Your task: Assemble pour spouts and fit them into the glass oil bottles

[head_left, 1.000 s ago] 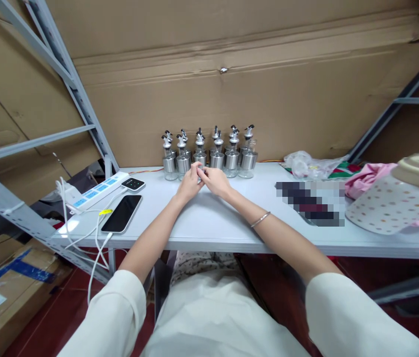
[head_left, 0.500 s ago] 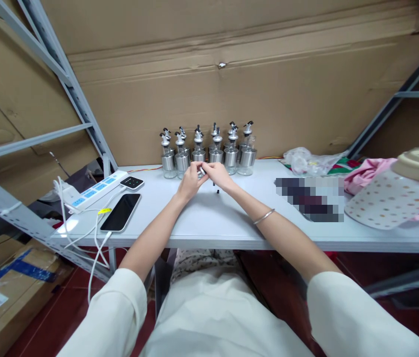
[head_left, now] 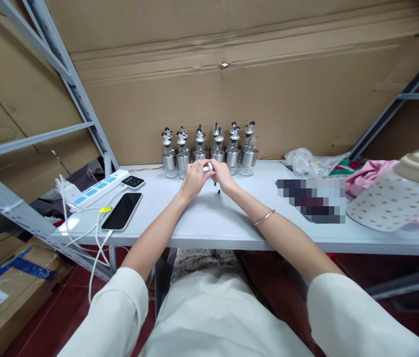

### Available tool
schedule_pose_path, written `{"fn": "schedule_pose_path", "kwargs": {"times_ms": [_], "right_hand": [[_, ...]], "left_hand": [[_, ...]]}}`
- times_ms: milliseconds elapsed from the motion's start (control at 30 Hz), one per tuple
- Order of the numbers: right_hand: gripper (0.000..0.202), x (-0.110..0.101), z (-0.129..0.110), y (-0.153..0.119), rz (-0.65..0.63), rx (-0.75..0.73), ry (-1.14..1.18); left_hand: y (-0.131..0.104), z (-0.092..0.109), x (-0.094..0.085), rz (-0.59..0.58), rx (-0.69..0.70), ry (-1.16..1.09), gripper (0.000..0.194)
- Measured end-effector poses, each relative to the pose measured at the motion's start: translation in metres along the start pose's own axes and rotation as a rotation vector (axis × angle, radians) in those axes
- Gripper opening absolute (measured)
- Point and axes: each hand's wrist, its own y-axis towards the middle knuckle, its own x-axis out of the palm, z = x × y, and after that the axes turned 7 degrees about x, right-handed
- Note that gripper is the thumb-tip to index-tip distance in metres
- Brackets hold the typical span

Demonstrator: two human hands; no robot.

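My left hand and my right hand meet over the table, fingers closed around a small silver-white piece. It resembles the pour spouts on the bottles, but fingers cover much of it. Just below my hands a tiny black part lies on the white table. Behind them stand several glass bottles with steel sleeves, among them a bottle at the right end of the group. Silver pour spouts with black tips, such as the spout on that bottle, top them.
To the left lie a phone, a small black-screened device and a power strip with white cables. A dotted jug, pink cloth and a plastic bag are on the right. Cardboard backs the table.
My hands have shifted slightly right, and the fingers have changed position around the spout-like piece. More of its silver-white surface now shows between them. The bottles stay in place.
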Motion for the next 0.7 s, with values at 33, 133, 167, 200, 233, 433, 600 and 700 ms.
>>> {"fn": "schedule_pose_path", "kwargs": {"times_ms": [33,133,167,200,233,433,600,700], "right_hand": [[0.047,0.001,0.000,0.000,0.061,0.013,0.027],[0.048,0.005,0.001,-0.002,0.196,0.041,0.110],[0.049,0.006,0.002,-0.003,0.209,0.042,0.119],[0.051,0.007,0.003,-0.003,0.211,0.044,0.121],[0.052,0.007,0.003,-0.003,0.204,0.044,0.116],[0.056,0.005,0.002,-0.007,0.220,-0.004,0.032],[0.052,-0.001,-0.002,-0.015,0.341,-0.177,-0.220],[0.049,0.000,-0.004,-0.020,0.330,-0.239,-0.349]], "left_hand": [[0.000,0.001,0.000,0.003,-0.017,0.000,0.039],[0.001,0.001,-0.001,0.027,-0.070,0.006,0.037],[0.002,0.001,-0.002,0.034,-0.086,0.010,0.036],[0.002,0.000,-0.002,0.040,-0.103,0.014,0.038],[0.001,-0.001,-0.003,0.045,-0.118,0.018,0.041],[0.000,-0.004,-0.005,0.029,-0.232,-0.106,0.049],[0.004,-0.005,0.000,0.001,-0.357,-0.421,0.052],[0.007,-0.007,-0.003,0.046,-0.397,-0.449,0.058]]}}
